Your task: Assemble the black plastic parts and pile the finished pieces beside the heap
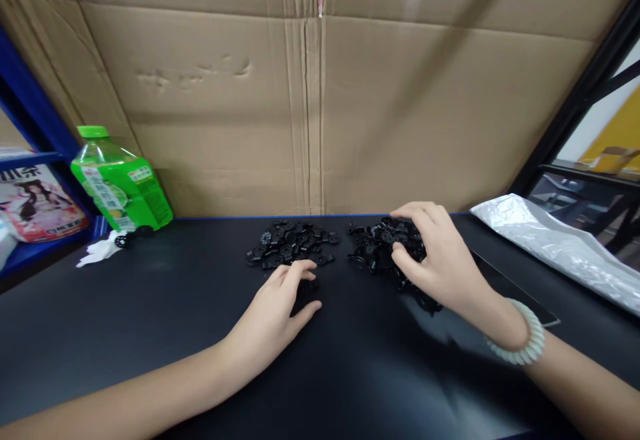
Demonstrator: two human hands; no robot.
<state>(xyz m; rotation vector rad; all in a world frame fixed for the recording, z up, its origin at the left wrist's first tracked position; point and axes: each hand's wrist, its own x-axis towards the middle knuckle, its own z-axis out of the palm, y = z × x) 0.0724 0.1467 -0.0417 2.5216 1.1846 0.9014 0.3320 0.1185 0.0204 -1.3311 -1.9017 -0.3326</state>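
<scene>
My left hand [280, 303] is beside the near edge of a pile of small black plastic parts [290, 240]. Its fingers are bent and the thumb stands apart from them. Dark parts [307, 287] show in the gap between fingers and thumb; whether the fingers touch them is unclear. Over a second heap of black parts [373, 247] reaches my right hand [437, 257], thumb and forefinger spread apart. Its other fingers are partly hidden, and it covers the right side of that heap. A pale coiled bracelet [525, 337] circles the right wrist.
A green bottle [125, 187] stands at the back left, near a white crumpled piece [100, 249] and a small black wheel-like part [121, 241]. A silvery bag [555, 243] lies to the right. Cardboard [225, 113] walls off the back of the black table [150, 313].
</scene>
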